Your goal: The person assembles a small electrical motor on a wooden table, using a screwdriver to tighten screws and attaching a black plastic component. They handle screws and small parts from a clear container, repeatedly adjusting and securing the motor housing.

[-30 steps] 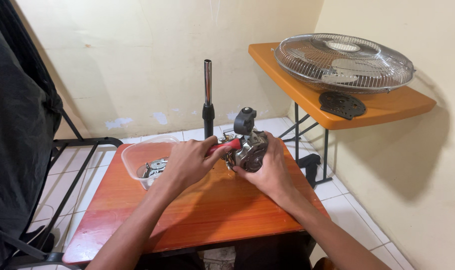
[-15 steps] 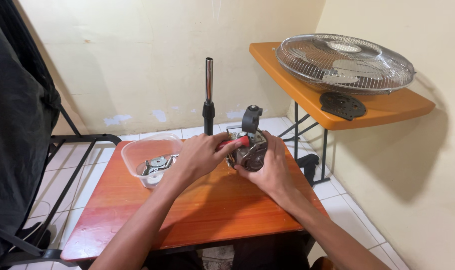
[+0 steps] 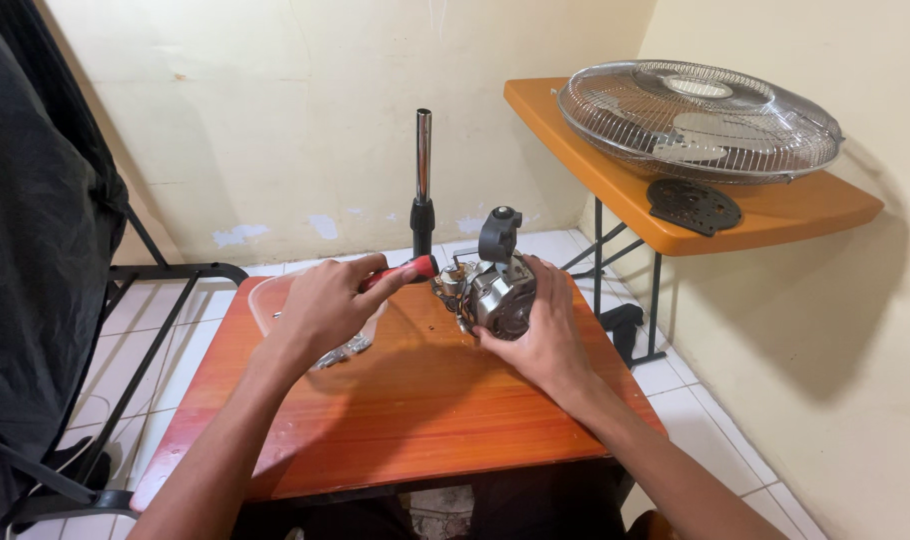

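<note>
Both hands keep their grip, left hand holding screwdriver, right hand still steadying motor.

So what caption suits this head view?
Left hand drives a red-handled screwdriver into a fan motor steadied by the right hand.

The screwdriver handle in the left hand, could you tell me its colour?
Red with a black tip, on the screwdriver handle; the head view shows it.

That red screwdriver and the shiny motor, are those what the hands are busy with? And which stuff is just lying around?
In use: left hand gripping the red-handled screwdriver; right hand steadying the fan motor on the small orange table.

Lying about: clear tub of parts, fan grille, black plate, metal pole.
</note>
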